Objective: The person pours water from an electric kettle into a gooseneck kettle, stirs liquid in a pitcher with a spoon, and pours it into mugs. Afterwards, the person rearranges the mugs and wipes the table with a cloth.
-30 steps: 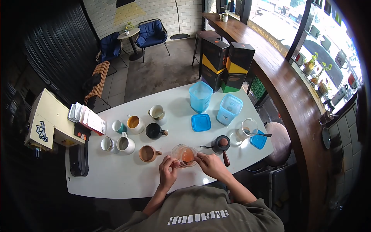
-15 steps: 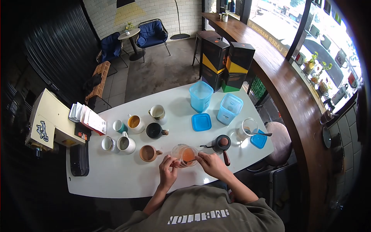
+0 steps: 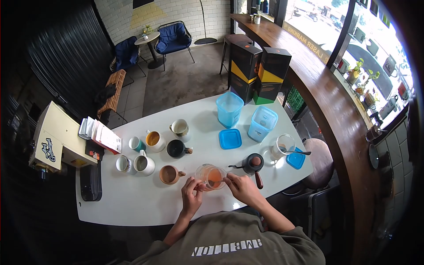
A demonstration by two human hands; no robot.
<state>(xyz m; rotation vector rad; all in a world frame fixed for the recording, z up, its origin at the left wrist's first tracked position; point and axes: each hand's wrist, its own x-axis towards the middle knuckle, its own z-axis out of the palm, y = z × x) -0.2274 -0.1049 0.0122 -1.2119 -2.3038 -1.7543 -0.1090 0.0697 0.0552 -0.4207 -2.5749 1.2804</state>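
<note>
While the left hand pinches the near-left side of the clear vessel, thumb and fingers drawn together, the right hand comes in from the other side, its fingers closed on the end of a slim spoon. And look where that spoon goes: over the rim, its dark tip down in the orange-tinted inside! The vessel sits at the near edge of the white table, right in front of the olive shirt.

Just left of it, a brown mug turns its handle toward the hands; beyond that, a black mug. To the right, a small dark pot points its thin spout at the vessel, wooden handle angled toward the person. Farther right, a glass jar has another spoon lying across it, with a blue lid beside. Up the table, two blue tubs, one tall, one shorter, stand open near the stacked black boxes.
</note>
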